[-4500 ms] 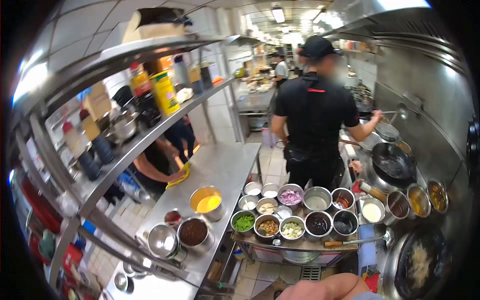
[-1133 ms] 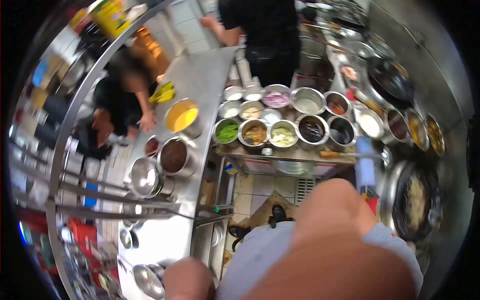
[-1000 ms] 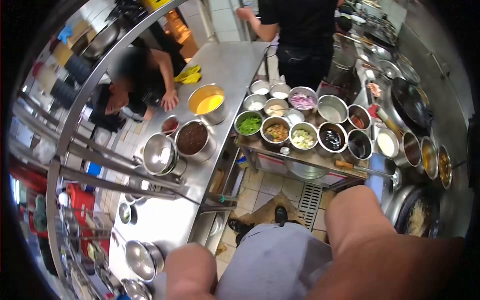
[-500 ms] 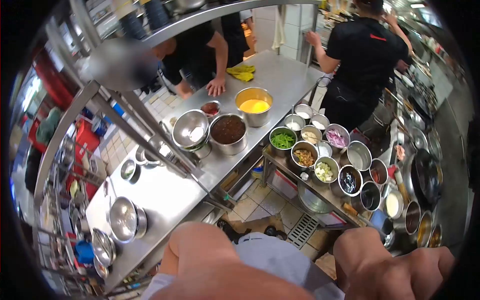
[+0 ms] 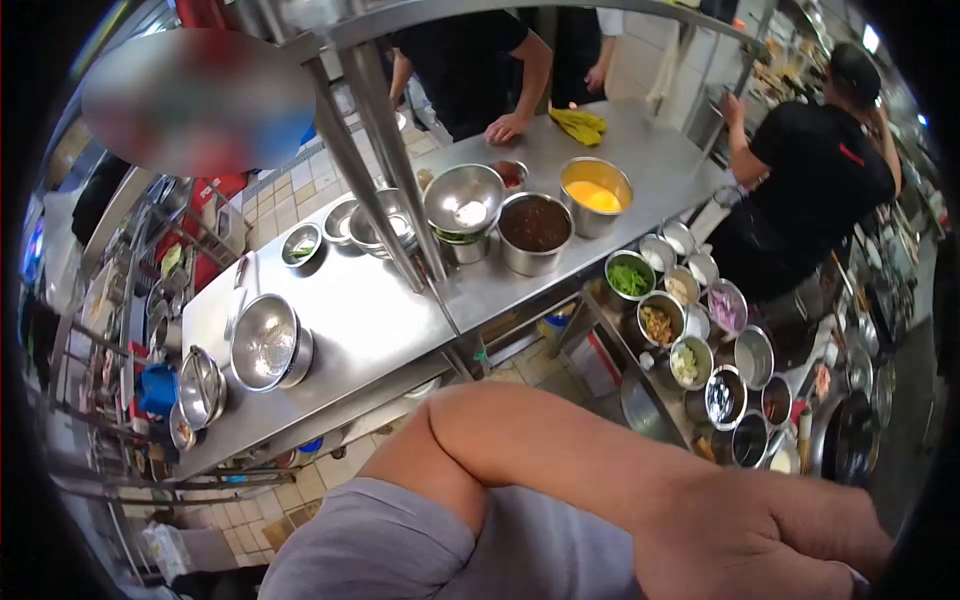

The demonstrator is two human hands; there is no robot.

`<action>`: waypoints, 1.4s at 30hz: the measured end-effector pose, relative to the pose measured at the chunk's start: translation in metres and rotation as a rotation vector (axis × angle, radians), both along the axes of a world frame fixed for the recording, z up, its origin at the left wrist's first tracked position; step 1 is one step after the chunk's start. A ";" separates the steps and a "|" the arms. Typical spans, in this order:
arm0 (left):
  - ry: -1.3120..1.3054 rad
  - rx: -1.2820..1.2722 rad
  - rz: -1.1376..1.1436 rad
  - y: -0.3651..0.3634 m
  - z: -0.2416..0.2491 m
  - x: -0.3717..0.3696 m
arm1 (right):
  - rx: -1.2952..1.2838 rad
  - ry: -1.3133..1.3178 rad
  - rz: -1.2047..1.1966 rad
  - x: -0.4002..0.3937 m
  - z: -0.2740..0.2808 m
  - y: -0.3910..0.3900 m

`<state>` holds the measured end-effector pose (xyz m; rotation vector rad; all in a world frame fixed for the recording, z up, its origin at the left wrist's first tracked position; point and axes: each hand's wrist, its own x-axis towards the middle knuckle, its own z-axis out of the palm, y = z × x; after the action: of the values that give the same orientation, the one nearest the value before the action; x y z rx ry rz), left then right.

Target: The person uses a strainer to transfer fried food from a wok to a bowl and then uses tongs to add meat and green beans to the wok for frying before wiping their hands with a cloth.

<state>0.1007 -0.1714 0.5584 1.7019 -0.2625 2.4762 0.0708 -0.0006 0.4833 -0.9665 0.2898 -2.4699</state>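
Observation:
My left arm, with a grey sleeve (image 5: 375,540), bends at the elbow and crosses low in front of me. At its end, my left hand (image 5: 755,535) is at the lower right, its back towards me; the fingers run to the dark rim of the picture, so their ends and anything in them are hidden. My right hand is out of sight. Beyond my left hand are metal pots on a low shelf: one with dark liquid (image 5: 724,398), one with pale diced pieces (image 5: 690,362), and one with chopped greens (image 5: 629,277).
A steel counter (image 5: 390,325) holds metal bowls (image 5: 264,342), a pot of brown sauce (image 5: 534,235), a pot of yellow liquid (image 5: 596,198) and a yellow cloth (image 5: 578,126). Steel posts rise from it. A person (image 5: 465,75) leans across it; another (image 5: 820,175) stands at the right.
My view has turned left, so the counter and pots sit farther right. My left forearm has swung across to the right, and my other arm has gone from sight.

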 end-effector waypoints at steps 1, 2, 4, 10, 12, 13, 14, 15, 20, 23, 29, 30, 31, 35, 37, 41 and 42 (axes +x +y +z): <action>0.018 -0.006 0.013 -0.010 0.002 -0.003 | 0.039 -0.012 -0.053 0.001 -0.005 0.001; 0.070 -0.240 0.041 -0.023 0.002 -0.007 | 0.075 -0.022 -0.122 0.002 -0.008 0.003; 0.135 -0.486 0.055 -0.032 -0.009 -0.012 | 0.172 -0.051 -0.255 0.001 -0.015 0.000; -0.634 -1.270 0.146 -0.079 0.014 -0.020 | 0.570 -0.211 -0.642 0.003 -0.029 -0.031; -0.611 -1.095 0.412 -0.088 -0.051 -0.046 | 0.682 -0.345 -0.603 -0.012 -0.035 -0.037; -0.656 -1.046 0.651 -0.092 -0.057 -0.051 | 0.593 -0.093 -0.732 -0.021 0.001 -0.051; -0.598 -0.973 0.792 -0.106 -0.071 -0.059 | 0.533 -0.163 -0.705 -0.034 -0.012 -0.051; -0.651 -0.886 0.894 -0.116 -0.075 -0.059 | 0.441 -0.223 -0.531 -0.045 -0.026 -0.045; -0.622 -0.776 1.065 -0.140 -0.075 -0.054 | 0.429 -0.449 -0.584 -0.070 -0.055 -0.026; -0.601 -0.823 1.041 -0.136 -0.086 -0.055 | 0.368 -0.435 -0.609 -0.075 -0.056 -0.023; -0.605 -0.930 0.954 -0.125 -0.112 -0.065 | 0.373 -0.362 -0.511 -0.076 -0.058 -0.027; -0.621 -1.006 0.938 -0.121 -0.114 -0.067 | 0.389 -0.338 -0.487 -0.076 -0.061 -0.029; -0.638 -1.082 0.922 -0.117 -0.117 -0.070 | 0.391 -0.335 -0.478 -0.077 -0.064 -0.032; -0.657 -1.289 0.837 -0.105 -0.131 -0.084 | 0.442 -0.356 -0.410 -0.075 -0.077 -0.047; -0.673 -1.316 0.808 -0.103 -0.143 -0.089 | 0.471 -0.346 -0.397 -0.074 -0.081 -0.053; -0.739 -1.364 0.766 -0.101 -0.156 -0.094 | 0.559 -0.331 -0.392 -0.072 -0.083 -0.060; -0.720 -1.407 0.800 -0.100 -0.155 -0.093 | 0.568 -0.324 -0.382 -0.072 -0.084 -0.062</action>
<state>0.0079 -0.2715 0.4033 0.2713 1.8821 2.3172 -0.0014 -0.0624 0.3991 -0.2859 1.0722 -2.5827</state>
